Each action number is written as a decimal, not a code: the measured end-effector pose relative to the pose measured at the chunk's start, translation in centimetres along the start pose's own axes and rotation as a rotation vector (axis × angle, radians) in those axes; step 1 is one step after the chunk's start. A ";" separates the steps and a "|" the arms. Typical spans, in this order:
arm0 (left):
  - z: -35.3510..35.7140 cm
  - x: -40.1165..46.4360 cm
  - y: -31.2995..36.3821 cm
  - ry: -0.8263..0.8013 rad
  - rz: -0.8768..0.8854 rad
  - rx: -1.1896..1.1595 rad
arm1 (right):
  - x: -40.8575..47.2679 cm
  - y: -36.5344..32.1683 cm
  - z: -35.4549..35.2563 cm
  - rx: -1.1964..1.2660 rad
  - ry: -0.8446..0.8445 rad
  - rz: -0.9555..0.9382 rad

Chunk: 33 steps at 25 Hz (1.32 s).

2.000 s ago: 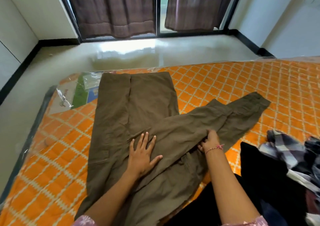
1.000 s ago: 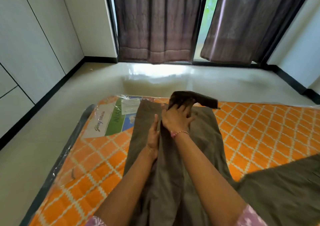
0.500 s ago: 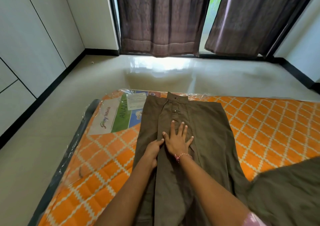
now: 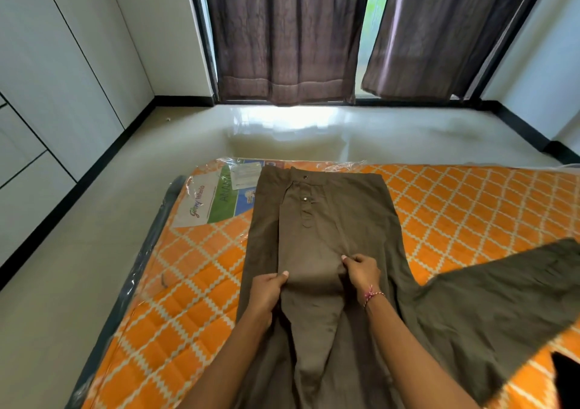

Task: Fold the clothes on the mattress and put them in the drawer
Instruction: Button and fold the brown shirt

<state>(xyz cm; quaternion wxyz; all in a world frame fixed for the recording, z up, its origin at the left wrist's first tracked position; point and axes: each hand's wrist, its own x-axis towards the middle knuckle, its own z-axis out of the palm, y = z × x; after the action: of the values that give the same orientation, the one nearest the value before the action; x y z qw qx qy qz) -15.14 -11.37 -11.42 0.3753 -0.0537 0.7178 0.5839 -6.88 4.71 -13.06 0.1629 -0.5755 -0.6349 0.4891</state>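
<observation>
A: Two hands work one garment in the head view. The olive-brown trousers [image 4: 339,229] lie flat on the orange mattress [image 4: 470,207], waistband toward twelve o'clock, buttons showing down the fly.

B: And the hands?

A: The left hand [image 4: 266,292] pinches a fold of the cloth at its left edge, thumb on top, fingers curled beneath. The right hand [image 4: 361,272] grips the same raised fold from the three o'clock side, fingers bent into the fabric. A red-and-white thread bracelet [image 4: 373,295] sits on that wrist.

B: Where does the rest of the cloth go?

A: One trouser leg [image 4: 502,298] spreads away toward three and four o'clock, across the mattress. The other runs down toward six o'clock between the forearms.

B: Anything else on the mattress?

A: A printed label [image 4: 213,201] under clear plastic wrap at eleven o'clock, partly tucked beneath the waistband. A black garment [image 4: 565,377] peeks in at five o'clock. Beyond, at twelve, brown curtains [image 4: 282,38] hang over the glossy floor [image 4: 94,220].
</observation>
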 end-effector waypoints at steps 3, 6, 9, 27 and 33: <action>-0.1 -0.9 -0.6 0.044 -0.032 0.083 | -0.7 0.2 -0.9 -0.079 -0.038 -0.027; -0.2 -2.6 -0.9 0.037 -0.032 0.192 | -4.6 0.9 -1.5 -0.301 0.059 -0.227; -0.3 -5.2 -3.3 -0.073 -0.137 0.265 | -11.3 5.1 -0.1 -0.578 -0.061 -0.446; 2.5 -7.2 -7.9 -0.012 0.755 1.573 | -7.5 3.3 -4.6 -0.106 -0.049 0.100; 1.1 -6.4 -11.2 -0.056 0.745 1.632 | -2.0 2.5 -3.1 0.108 -0.154 0.184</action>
<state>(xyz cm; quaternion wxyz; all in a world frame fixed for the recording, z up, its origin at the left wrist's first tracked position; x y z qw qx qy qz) -4.31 -16.19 -16.52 0.1002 0.4802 0.8711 -0.0231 -2.49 3.95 -12.96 0.0989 -0.5822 -0.5628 0.5784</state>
